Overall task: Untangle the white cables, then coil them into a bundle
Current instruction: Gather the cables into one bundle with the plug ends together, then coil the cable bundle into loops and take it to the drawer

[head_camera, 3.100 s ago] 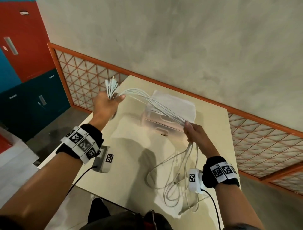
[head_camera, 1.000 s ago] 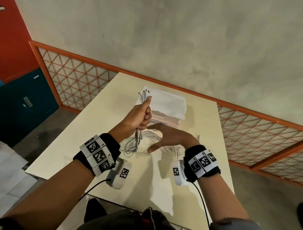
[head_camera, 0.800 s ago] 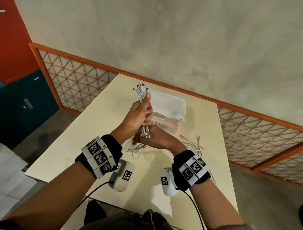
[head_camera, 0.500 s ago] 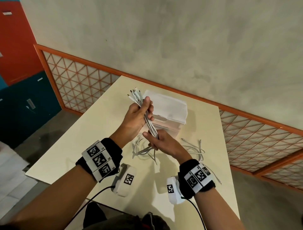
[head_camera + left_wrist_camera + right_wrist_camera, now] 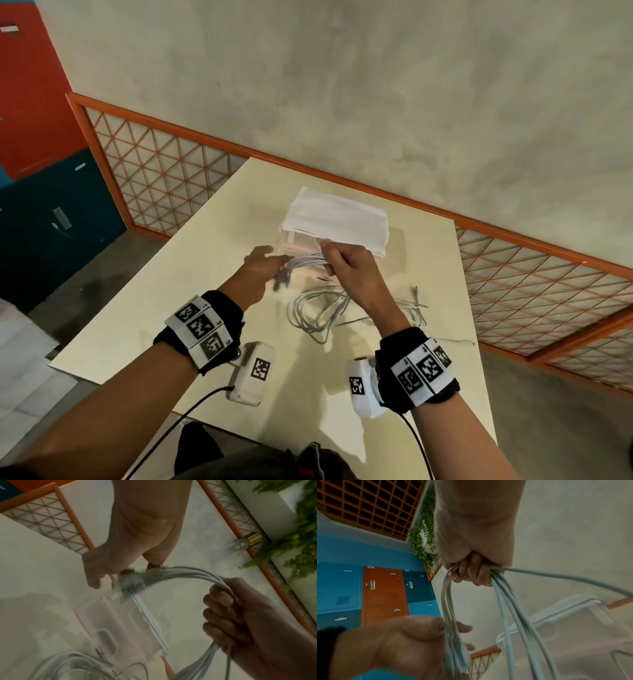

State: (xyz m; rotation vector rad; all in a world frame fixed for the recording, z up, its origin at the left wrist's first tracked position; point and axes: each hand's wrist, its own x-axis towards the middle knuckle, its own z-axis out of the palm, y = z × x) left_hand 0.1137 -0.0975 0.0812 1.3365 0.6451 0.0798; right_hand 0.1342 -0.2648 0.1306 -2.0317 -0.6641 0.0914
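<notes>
Behind everything a grey plaster wall is rising, with an orange lattice rail along its foot, and a cream table (image 5: 178, 308) is standing in front of it.

Nearest to the camera, at about 6 o'clock of the table, the two wrists with marker bands are hovering. A little further, near the centre, loose loops of the white cables (image 5: 318, 315) are lying on the tabletop, and some free ends are trailing toward 3 o'clock.

Beyond them the right hand (image 5: 349, 270) is gripping the gathered strands in a closed fist. The left hand (image 5: 260, 274) is blurred at 9 o'clock of it; its fingers are looking loose beside the connector ends (image 5: 132, 584), and I cannot tell if it is holding them.

Half a second ago the left hand was clamping the connector ends upright and the right was holding below. Now the bundle is lying sideways and the right hand is taking over, so the coiling is probably starting while much slack is still waiting.

Farthest, at 12 o'clock, a clear plastic box (image 5: 301, 245) with a folded white cloth (image 5: 339, 219) on it is standing.
</notes>
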